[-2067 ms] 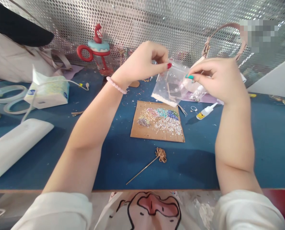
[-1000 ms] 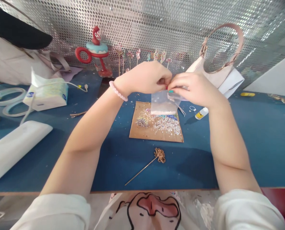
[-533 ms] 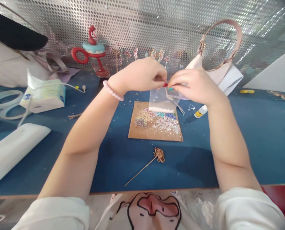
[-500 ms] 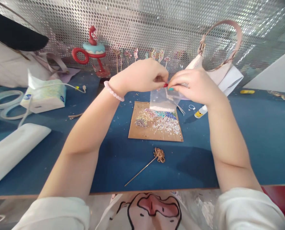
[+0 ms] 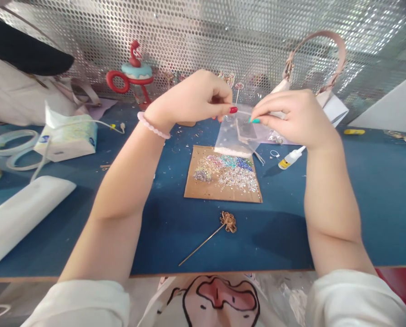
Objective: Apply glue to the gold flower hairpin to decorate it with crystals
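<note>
My left hand [image 5: 199, 101] pinches the upper left edge of a small clear plastic bag [image 5: 235, 131]. The bag's upper right edge is pinched between the thumb and fingers of my right hand [image 5: 288, 114]. White material lies along the bag's bottom. Just below hangs over a cardboard square [image 5: 223, 194], where heaps of coloured and silvery flakes [image 5: 237, 178] are spread. Nearer to me, a gold flower [image 5: 228, 221] on a thin stem lies on the blue table. Tweezer tips [image 5: 259, 158] stick out beside the cardboard.
A small glue bottle [image 5: 290, 159] is right of the cardboard. At the left are a tissue box [image 5: 69, 136], tape rolls [image 5: 12, 141] and a long white object [image 5: 25, 218]. A red-handled cup [image 5: 136, 77] and a pink-strapped bag [image 5: 339, 59] stand at the back.
My hands have moved apart, the left one to the left and the right one to the right. The bag's top is stretched wider between them, and the bag now tilts slightly.
</note>
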{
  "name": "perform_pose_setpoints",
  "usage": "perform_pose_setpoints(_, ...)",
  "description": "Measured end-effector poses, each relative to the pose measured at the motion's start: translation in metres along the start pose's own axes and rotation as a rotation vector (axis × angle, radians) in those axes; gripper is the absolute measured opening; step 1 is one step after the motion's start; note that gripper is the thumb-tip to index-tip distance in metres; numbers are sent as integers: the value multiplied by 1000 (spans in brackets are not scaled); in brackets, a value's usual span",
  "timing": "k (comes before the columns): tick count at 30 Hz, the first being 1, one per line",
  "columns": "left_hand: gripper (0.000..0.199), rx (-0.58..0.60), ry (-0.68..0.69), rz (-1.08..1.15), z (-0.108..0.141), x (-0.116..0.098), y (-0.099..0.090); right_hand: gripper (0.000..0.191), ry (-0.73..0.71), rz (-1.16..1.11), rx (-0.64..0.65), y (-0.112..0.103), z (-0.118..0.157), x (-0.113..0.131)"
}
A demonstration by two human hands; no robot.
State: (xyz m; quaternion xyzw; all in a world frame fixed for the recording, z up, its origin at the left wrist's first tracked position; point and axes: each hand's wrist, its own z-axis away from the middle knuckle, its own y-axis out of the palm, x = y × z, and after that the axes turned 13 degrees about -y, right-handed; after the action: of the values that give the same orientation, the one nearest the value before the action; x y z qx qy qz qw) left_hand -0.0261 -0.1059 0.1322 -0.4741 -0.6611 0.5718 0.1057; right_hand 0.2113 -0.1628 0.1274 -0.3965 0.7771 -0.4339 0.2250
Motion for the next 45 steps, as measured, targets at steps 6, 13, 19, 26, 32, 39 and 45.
perform_pose_setpoints(6, 22, -57, 13, -60, -4, 3, 1, 12, 15, -27, 34, -3, 4, -7)
perform_pose_setpoints(13, 23, -89, 81, -77, -4, 5, 0, 13, 93, 24, 41, -2, 4, -7)
perform_pose_setpoints(19, 25, -71, 159, -92, -4, 2, 0, 10, 69, -23, 35, -4, 1, 0)
perform_pose_setpoints(26, 22, -150, 167, -4, -2, 2, -3, 9, 62, -114, -3, -5, 5, -8)
perform_pose_setpoints(32, 15, -176, 167, 44, -4, 1, 0, 9, 61, -93, -9, -2, 3, -11)
perform_pose_setpoints(39, 22, -174, 167, -49, -3, 0, 0, 11, 24, -77, -13, -2, 0, -3)
perform_pose_setpoints(45, 20, -164, 218, -95, -3, 2, -1, 13, 0, -41, 22, -1, -1, -4)
